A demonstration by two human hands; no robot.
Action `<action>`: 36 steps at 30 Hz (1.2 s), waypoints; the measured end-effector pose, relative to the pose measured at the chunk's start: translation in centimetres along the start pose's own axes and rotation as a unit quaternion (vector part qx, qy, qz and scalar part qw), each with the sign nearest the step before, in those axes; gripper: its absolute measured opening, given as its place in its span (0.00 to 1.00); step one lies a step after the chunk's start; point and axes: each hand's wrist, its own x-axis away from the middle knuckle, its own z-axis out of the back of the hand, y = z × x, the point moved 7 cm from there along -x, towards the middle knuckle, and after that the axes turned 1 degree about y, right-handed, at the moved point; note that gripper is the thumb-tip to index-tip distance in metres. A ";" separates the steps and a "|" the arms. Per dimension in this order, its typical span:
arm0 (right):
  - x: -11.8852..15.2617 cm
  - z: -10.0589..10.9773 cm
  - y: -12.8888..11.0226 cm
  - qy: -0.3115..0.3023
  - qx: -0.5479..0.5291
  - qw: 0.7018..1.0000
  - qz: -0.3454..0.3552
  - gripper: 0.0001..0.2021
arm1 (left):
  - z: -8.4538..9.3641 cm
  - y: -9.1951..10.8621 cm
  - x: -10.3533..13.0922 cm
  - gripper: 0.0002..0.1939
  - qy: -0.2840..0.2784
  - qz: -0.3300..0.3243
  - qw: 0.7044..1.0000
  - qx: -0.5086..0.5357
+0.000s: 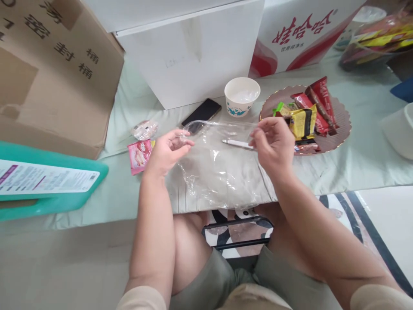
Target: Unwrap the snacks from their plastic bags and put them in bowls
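A clear plastic bag [222,172] is spread between my hands, its upper edge stretched from side to side. My left hand [169,150] has its thumb and fingers closed on the bag's left edge. At the other corner, my right hand [274,142] pinches the film between thumb and curled fingers. A white pen [238,144] shows at the bag, close to my right fingertips; I cannot tell whether it lies inside or beneath. Left of my left hand are a pink snack packet [139,156] and a clear-wrapped round snack [144,129].
Behind the bag are a black phone [201,115] and a paper cup [241,95]. A scalloped tray [343,125] of wrapped snacks stands right. White boxes [200,56] line the back; a cardboard box [64,86] and green container [97,172] stand left. The table's front edge is above my knees.
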 end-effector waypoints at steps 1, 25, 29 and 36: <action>-0.3 0.5 -0.1 0.025 -0.010 1.000 -0.002 0.05 | 0.3 -0.5 -0.1 0.13 0.024 0.010 1.000 -0.004; 0.1 -1.1 1.0 -0.073 -0.083 0.982 -0.150 0.13 | 3.4 -0.4 -0.3 0.12 0.268 -0.003 0.932 0.244; -0.8 0.1 0.8 0.008 -0.089 0.987 -0.134 0.12 | 2.8 -1.0 -0.3 0.14 0.206 0.015 0.935 0.287; -1.8 0.3 1.2 0.022 -0.098 0.987 -0.128 0.07 | -2.0 -2.0 0.1 0.23 -0.051 0.165 0.966 0.195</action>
